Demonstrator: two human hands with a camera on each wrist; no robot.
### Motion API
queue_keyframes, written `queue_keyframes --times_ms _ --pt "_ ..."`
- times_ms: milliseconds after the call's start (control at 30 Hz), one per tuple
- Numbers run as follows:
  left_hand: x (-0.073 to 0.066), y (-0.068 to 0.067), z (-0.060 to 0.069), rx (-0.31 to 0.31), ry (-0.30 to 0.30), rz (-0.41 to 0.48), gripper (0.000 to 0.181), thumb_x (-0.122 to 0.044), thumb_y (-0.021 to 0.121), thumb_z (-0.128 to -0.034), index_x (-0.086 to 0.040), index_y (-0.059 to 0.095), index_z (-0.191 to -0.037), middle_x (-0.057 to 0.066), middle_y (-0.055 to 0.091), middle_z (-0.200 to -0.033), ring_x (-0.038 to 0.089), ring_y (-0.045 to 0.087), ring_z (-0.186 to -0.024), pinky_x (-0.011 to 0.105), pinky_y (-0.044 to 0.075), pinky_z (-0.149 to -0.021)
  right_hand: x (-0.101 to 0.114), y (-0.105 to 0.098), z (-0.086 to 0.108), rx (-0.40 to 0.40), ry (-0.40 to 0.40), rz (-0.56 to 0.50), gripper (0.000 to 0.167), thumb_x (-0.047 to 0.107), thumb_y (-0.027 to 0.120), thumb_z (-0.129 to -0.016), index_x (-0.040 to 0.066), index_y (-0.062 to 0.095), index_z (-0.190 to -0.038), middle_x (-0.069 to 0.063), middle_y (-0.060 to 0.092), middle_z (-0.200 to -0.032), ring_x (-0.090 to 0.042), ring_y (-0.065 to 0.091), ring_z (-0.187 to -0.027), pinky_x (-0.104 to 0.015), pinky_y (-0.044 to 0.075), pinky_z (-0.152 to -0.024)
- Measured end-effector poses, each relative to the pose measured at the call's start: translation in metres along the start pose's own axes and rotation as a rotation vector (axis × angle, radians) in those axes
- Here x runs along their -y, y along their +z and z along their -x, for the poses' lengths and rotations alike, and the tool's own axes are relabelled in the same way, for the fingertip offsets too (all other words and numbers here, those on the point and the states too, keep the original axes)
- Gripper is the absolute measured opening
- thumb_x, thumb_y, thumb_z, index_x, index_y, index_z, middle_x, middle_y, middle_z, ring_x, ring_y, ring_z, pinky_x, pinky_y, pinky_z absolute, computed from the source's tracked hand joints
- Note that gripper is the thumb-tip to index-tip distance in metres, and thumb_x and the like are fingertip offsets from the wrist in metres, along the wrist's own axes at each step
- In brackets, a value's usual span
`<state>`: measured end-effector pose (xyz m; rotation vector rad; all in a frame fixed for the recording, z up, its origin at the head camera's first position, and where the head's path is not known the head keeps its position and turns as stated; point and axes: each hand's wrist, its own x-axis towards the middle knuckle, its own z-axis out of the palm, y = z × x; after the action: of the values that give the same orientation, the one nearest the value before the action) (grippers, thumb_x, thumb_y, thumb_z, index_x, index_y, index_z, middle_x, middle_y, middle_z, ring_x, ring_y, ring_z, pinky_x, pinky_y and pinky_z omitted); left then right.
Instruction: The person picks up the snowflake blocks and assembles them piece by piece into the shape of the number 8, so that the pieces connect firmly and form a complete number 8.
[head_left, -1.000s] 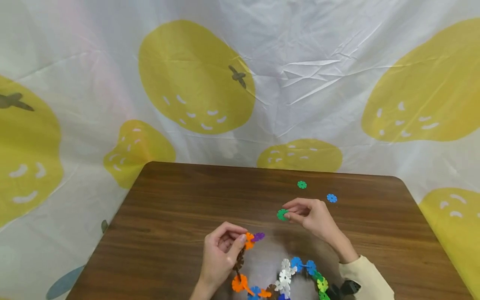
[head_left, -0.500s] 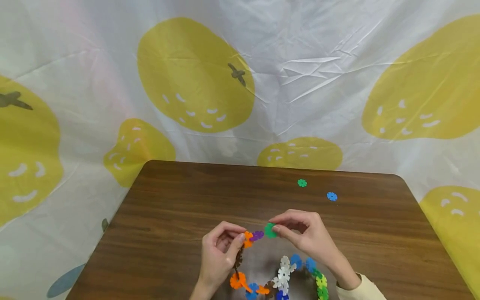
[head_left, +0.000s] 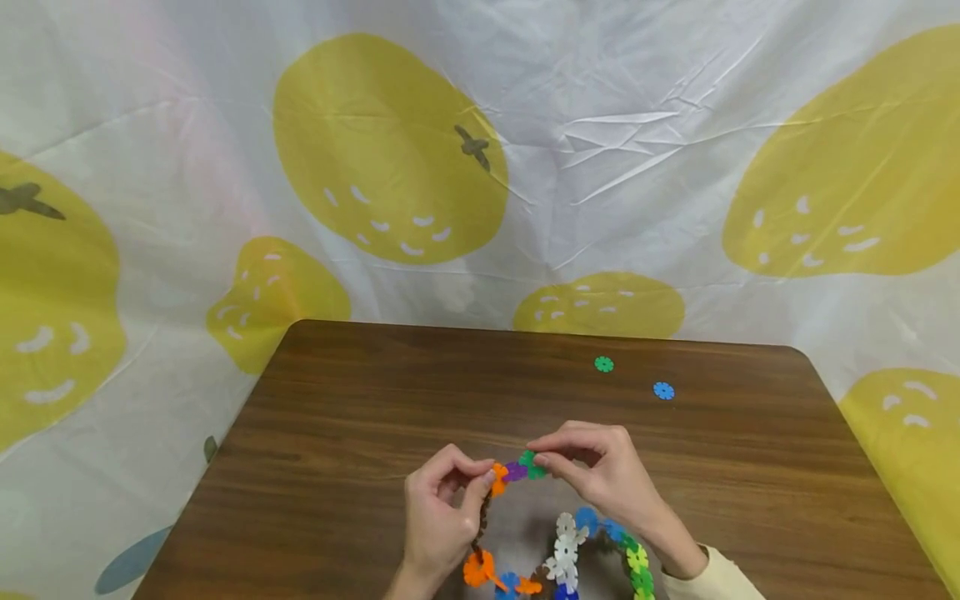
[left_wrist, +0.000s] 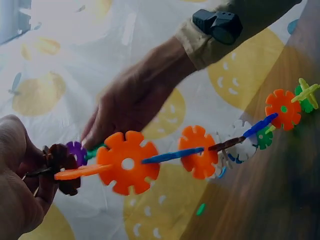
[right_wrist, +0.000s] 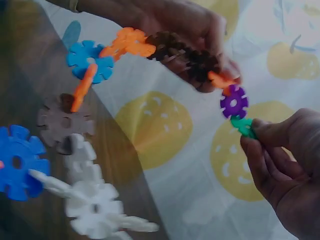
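My left hand [head_left: 444, 512] pinches an orange notched disc [head_left: 499, 480] near the end of a chain of interlocking plastic discs. Beyond it in the chain sits a purple disc [right_wrist: 234, 102]. With thumb and fingertips, my right hand [head_left: 600, 467] pinches a green disc [right_wrist: 244, 127], whose edge meets the purple one. From the left hand the chain hangs down through brown discs [left_wrist: 61, 170] and another orange disc [left_wrist: 128, 163]. It runs on to a blue disc [right_wrist: 90, 61] and white discs [right_wrist: 95, 210]. The chain's lower part is cut off by the head view's bottom edge.
A loose green disc [head_left: 603, 364] and a loose blue disc [head_left: 663, 391] lie on the far part of the brown wooden table [head_left: 390, 375]. Behind the table hangs a white curtain [head_left: 615, 83] printed with yellow fruit.
My right hand has moved left and down, bringing the green disc from well apart to against the purple disc. The left hand has stayed nearly in place, still holding the chain.
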<state>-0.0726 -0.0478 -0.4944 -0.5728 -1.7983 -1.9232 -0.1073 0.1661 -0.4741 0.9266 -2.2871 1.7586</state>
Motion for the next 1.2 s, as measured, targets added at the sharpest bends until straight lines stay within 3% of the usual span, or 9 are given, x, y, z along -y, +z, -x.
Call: queue_keyframes --times_ms 133,333,467,567,733,900,1033,1200 --pt "-0.003 0.002 0.000 -0.014 0.064 -0.033 0.019 0.022 0.070 -0.0781 0.004 0.067 -0.083 0.021 0.066 -0.078 0.014 0.069 -0.076 0.025 0.060 -0.062 -0.005 0.001 0.003 -0.002 0.057 -0.045 0.015 0.001 0.070 -0.093 0.006 0.078 -0.104 -0.006 0.076 -0.090 -0.011 0.067 -0.069 -0.029 0.059 -0.058" --pt "-0.002 0.001 0.002 -0.046 0.073 -0.039 0.022 0.025 0.068 -0.0755 0.005 0.065 -0.082 0.019 0.064 -0.076 0.015 0.068 -0.074 0.025 0.060 -0.062 -0.008 0.007 0.006 -0.012 -0.020 -0.077 0.017 -0.006 0.068 -0.092 0.001 0.076 -0.104 -0.008 0.074 -0.091 -0.008 0.067 -0.071 -0.028 0.059 -0.058" --pt "-0.001 0.001 0.001 -0.041 0.081 -0.044 0.021 0.024 0.068 -0.0762 0.004 0.065 -0.081 0.019 0.065 -0.077 0.013 0.066 -0.071 0.024 0.059 -0.060 -0.007 0.009 0.006 -0.033 -0.028 -0.073 0.018 -0.007 0.068 -0.091 0.003 0.077 -0.103 -0.007 0.074 -0.089 -0.007 0.065 -0.069 -0.026 0.057 -0.054" --pt "0.001 -0.003 -0.003 0.025 0.038 -0.044 0.017 0.019 0.069 -0.0809 0.003 0.066 -0.085 0.019 0.068 -0.081 0.010 0.064 -0.069 0.023 0.058 -0.057 -0.007 0.008 0.007 -0.025 -0.011 -0.062 0.017 -0.006 0.068 -0.092 0.004 0.077 -0.104 -0.007 0.073 -0.088 -0.008 0.063 -0.067 -0.026 0.054 -0.052" --pt "0.002 -0.014 -0.013 0.224 -0.056 -0.090 0.009 0.005 0.069 -0.0895 -0.003 0.069 -0.094 0.012 0.065 -0.075 0.002 0.053 -0.062 0.020 0.049 -0.048 -0.004 0.005 0.004 0.037 0.071 -0.098 0.013 0.001 0.067 -0.095 0.002 0.075 -0.106 -0.009 0.075 -0.087 -0.007 0.066 -0.066 -0.029 0.057 -0.054" --pt "0.001 -0.013 -0.024 0.373 -0.166 -0.153 0.002 -0.008 0.071 -0.0927 -0.006 0.070 -0.092 0.007 0.059 -0.069 -0.002 0.045 -0.056 0.015 0.040 -0.046 -0.007 0.009 -0.001 0.075 0.114 -0.176 0.011 0.002 0.070 -0.093 -0.002 0.070 -0.103 -0.013 0.075 -0.084 -0.011 0.071 -0.068 -0.035 0.060 -0.056" --pt "0.001 -0.013 -0.026 0.413 -0.245 -0.191 0.009 -0.012 0.075 -0.0910 -0.005 0.070 -0.090 0.007 0.063 -0.068 -0.002 0.048 -0.054 0.016 0.043 -0.046 -0.010 0.013 -0.004 0.082 0.132 -0.209 0.013 0.002 0.071 -0.092 -0.005 0.068 -0.102 -0.017 0.074 -0.085 -0.014 0.072 -0.070 -0.038 0.062 -0.060" --pt "0.002 -0.013 -0.026 0.382 -0.316 -0.243 0.007 -0.008 0.075 -0.0896 -0.005 0.069 -0.087 0.006 0.066 -0.071 0.000 0.051 -0.056 0.015 0.045 -0.050 -0.013 0.014 -0.008 0.101 0.153 -0.194 0.011 0.004 0.072 -0.092 -0.002 0.068 -0.101 -0.019 0.073 -0.083 -0.011 0.072 -0.069 -0.038 0.062 -0.062"
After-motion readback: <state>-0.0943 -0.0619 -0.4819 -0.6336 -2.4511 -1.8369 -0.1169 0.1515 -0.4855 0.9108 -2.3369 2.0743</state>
